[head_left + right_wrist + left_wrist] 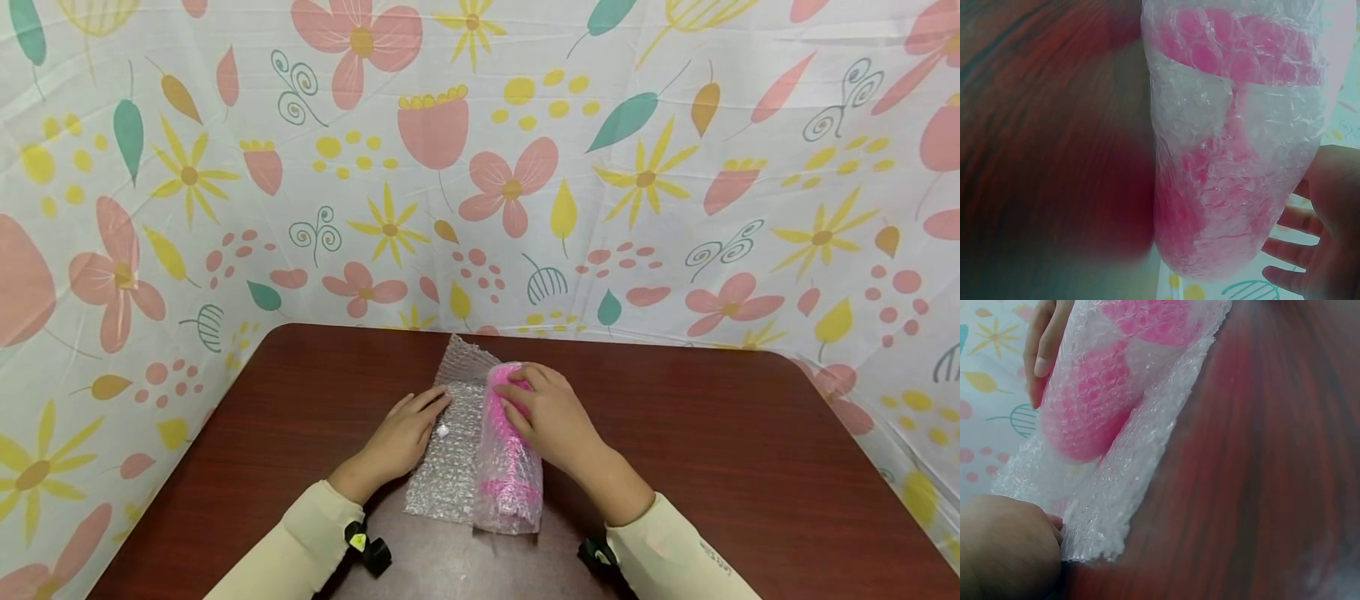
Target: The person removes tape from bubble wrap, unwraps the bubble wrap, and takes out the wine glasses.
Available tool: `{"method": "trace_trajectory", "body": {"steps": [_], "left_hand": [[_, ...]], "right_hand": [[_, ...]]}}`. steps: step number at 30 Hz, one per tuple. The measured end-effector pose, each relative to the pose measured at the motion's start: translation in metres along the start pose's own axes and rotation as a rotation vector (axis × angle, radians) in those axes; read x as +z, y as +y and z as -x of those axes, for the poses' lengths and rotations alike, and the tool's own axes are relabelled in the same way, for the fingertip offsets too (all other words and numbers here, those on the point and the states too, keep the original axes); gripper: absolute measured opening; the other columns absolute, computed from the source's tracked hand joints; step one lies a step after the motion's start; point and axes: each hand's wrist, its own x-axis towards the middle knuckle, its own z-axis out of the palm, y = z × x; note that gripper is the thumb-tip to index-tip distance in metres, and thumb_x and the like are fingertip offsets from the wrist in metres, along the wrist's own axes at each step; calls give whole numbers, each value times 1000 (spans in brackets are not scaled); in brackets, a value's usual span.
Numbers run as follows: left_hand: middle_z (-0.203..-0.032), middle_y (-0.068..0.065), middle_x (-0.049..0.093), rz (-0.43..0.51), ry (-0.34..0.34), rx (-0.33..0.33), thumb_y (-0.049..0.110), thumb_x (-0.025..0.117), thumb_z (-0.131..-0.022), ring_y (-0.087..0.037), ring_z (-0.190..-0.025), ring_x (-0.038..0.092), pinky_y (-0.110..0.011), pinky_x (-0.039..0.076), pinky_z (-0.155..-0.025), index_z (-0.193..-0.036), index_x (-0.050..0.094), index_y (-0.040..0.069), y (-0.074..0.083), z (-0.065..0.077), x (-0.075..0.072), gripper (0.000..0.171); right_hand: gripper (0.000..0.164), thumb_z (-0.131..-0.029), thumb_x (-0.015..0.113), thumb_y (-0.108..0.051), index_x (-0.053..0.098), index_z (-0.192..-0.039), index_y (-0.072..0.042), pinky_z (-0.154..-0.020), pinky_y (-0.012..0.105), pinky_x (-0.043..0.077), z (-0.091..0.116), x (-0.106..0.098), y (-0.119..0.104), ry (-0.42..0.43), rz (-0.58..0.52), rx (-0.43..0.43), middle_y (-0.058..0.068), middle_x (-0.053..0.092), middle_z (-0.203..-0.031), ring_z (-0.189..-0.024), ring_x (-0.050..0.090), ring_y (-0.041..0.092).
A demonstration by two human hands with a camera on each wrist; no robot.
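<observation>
A pink and clear-white object [1191, 187], its kind hidden by the wrap, lies rolled in clear bubble wrap with its length pointing away from me. A flat flap of the bubble wrap [450, 467] spreads left of the roll on the table. My left hand [397, 437] rests on the flap's left edge, fingers fairly straight. Over the far part of the roll lies my right hand [555, 414], its fingers and thumb touching the wrapped pink surface. In the right wrist view its fingers [1291, 253] extend beside the roll's rounded end. My left fingertips are partly hidden in the left wrist view.
The dark red-brown wooden table [697, 467] extends on both sides of the wrap. A flower-printed cloth [525, 183] hangs behind its far edge and along the sides. A black wrist strap [367, 550] sits on the left sleeve, another on the right.
</observation>
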Motion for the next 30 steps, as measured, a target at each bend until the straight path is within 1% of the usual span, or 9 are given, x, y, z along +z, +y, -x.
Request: {"method": "trace_trajectory", "body": {"steps": [5,11,14,18,21,25,30], "left_hand": [[-157,-14,44,9,-3,-7,8,48,-105,-30,-144,45,-58,30,-120,-149,48,6,-1,2,-2,44],[-157,-14,44,15,-4,-14,8,48,-105,-30,-144,45,-57,29,-120,-149,49,7,-3,3,-4,44],[-157,-14,45,16,-2,-15,7,48,-105,-30,-144,45,-57,29,-120,-149,48,7,-4,4,-3,45],[-157,-14,45,18,4,-17,7,48,-105,-31,-144,45,-58,29,-120,-149,48,7,-6,6,-3,45],[-156,-14,45,23,13,-17,6,49,-104,-31,-143,46,-58,29,-120,-149,49,6,-7,7,-4,45],[-156,-14,45,20,15,-14,5,50,-104,-31,-143,46,-58,29,-120,-149,49,6,-9,7,-4,45],[-157,-14,45,21,10,-17,5,50,-104,-31,-143,46,-58,29,-120,-149,49,6,-10,8,-5,45]], "right_hand": [[23,-95,70,-25,78,-114,-18,-110,51,42,0,1,0,-12,2,13,7,65,-113,-117,59,31],[22,-95,69,-25,78,-113,-16,-112,51,40,0,1,0,-22,-12,30,10,63,-118,-118,58,30],[22,-94,70,-23,78,-112,-13,-113,52,40,0,0,0,-21,-32,36,11,63,-122,-122,57,31],[26,-92,73,-20,76,-115,-9,-114,52,40,0,-1,-1,-31,-55,42,11,67,-129,-133,56,32],[30,-92,73,-20,74,-118,-6,-113,53,42,0,-2,-1,-43,-50,42,10,70,-129,-137,54,31],[30,-92,72,-22,72,-117,-5,-110,52,44,0,-3,-1,-45,-18,41,10,71,-125,-132,58,30],[26,-93,72,-23,72,-113,-7,-110,51,45,-1,-5,0,-44,-3,53,9,70,-121,-126,60,29]]}}
